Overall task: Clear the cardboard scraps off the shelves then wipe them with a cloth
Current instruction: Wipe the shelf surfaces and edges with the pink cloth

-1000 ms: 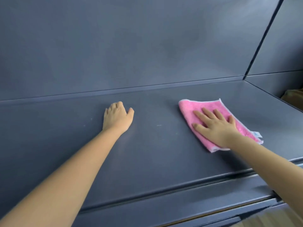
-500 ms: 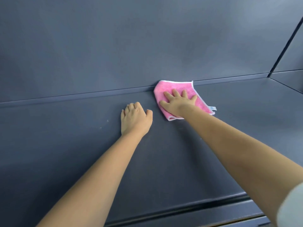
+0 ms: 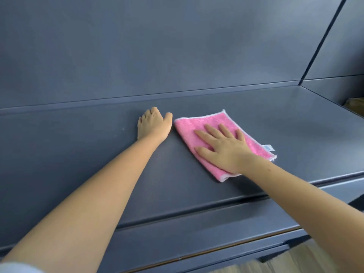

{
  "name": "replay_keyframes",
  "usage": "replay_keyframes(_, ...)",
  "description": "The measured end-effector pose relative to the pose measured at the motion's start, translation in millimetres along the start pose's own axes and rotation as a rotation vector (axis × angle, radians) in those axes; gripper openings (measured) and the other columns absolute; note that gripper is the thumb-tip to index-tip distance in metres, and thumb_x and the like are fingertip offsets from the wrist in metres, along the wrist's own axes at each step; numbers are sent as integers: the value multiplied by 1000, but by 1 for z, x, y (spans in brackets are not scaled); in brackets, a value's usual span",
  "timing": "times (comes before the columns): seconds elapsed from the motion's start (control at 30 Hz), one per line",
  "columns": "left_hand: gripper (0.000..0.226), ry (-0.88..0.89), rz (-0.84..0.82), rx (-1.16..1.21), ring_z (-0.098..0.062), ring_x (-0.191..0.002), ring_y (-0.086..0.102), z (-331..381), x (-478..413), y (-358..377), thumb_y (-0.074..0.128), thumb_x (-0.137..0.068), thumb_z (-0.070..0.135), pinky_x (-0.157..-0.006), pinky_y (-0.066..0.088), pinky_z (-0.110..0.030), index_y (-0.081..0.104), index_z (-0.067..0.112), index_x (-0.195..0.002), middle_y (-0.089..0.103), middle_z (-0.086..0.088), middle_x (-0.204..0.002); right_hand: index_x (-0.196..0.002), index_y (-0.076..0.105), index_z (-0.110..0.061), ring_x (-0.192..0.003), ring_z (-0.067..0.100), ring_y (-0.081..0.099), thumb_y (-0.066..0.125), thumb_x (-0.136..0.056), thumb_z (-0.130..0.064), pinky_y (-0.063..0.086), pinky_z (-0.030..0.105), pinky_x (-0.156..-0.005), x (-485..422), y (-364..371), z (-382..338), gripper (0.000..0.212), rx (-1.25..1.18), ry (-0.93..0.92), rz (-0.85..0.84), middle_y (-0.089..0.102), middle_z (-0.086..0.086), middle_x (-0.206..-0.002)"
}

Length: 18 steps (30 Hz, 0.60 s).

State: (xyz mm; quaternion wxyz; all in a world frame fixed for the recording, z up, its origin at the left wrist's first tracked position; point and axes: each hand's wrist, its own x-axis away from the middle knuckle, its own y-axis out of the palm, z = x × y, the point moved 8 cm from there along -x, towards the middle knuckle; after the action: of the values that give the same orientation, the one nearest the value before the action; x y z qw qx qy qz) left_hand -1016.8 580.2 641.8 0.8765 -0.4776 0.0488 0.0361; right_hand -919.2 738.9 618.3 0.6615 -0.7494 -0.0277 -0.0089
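A folded pink cloth with a white hem and a small tag lies flat on the dark grey shelf. My right hand presses down on the cloth, palm flat and fingers spread. My left hand rests on the bare shelf just left of the cloth, fingers curled under, thumb nearly touching the cloth's corner. I see no cardboard scraps on this shelf.
A grey back panel rises behind the shelf. A vertical seam at the right separates a neighbouring bay, where something brown shows at the edge. The shelf's front lip runs below my arms; wood-look floor lies beneath.
My right hand has slid the cloth from the back edge of the shelf toward me and to the right. My left hand has stayed planted on the shelf.
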Motion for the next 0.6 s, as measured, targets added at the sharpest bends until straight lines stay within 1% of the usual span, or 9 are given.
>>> replay_keyframes(0.07,49,-12,-12,31,-30,-125,42,-1,1,0,34,-93,36,-105,30,-39,44,2,-128,47,-14,-136,-144,3,-47,-146,21,-2,21,-90,-60,-2,54,-113,11,-5,31,58,5,93,-9,-1,-14,-157)
replay_keyframes(0.13,53,-38,-39,76,-31,-125,44,0,1,-1,34,-93,38,-103,35,-42,44,1,-129,46,-14,-138,-144,3,-47,-146,22,-1,20,-90,-59,-1,55,-112,14,-8,49,58,10,165,-22,-1,-13,-158)
replay_keyframes(0.2,56,-76,-59,150,-37,-122,47,-2,1,-5,34,-91,36,-94,43,-48,45,-5,-128,47,-20,-137,-144,4,-46,-146,25,0,18,-90,-59,0,58,-112,11,-9,49,58,23,196,-18,0,-12,-158)
replay_keyframes(0.27,57,-93,-47,200,-41,-121,48,-6,0,-12,35,-90,34,-92,43,-50,43,-10,-126,45,-26,-137,-145,5,-43,-145,29,0,17,-90,-60,2,62,-110,3,-8,36,59,29,205,-4,2,-9,-158)
replay_keyframes(0.3,56,-90,-30,195,-41,-121,48,-9,-1,-16,35,-90,33,-95,42,-50,44,-9,-126,45,-26,-137,-145,6,-41,-145,30,1,17,-90,-60,2,64,-110,0,-7,25,60,29,191,3,3,-7,-158)
replay_keyframes(0.4,51,-39,31,62,-34,-124,45,-22,-3,-30,36,-92,36,-97,37,-40,44,3,-130,44,-15,-139,-146,7,-38,-144,33,1,17,-89,-60,0,66,-107,0,-2,-17,61,23,82,21,4,-5,-158)
replay_keyframes(0.5,51,-33,59,-36,-33,-128,41,-40,-3,-35,37,-93,36,-101,33,-39,42,4,-133,42,-16,-141,-147,5,-37,-144,34,-2,17,-89,-60,-5,66,-107,16,4,-47,63,17,-27,24,2,-3,-158)
replay_keyframes(0.6,52,-49,58,-63,-34,-128,41,-49,-1,-32,38,-93,36,-102,33,-40,42,3,-133,42,-17,-141,-146,3,-39,-145,31,-6,17,-89,-61,-8,63,-108,40,8,-54,63,-3,-106,15,-2,-4,-158)
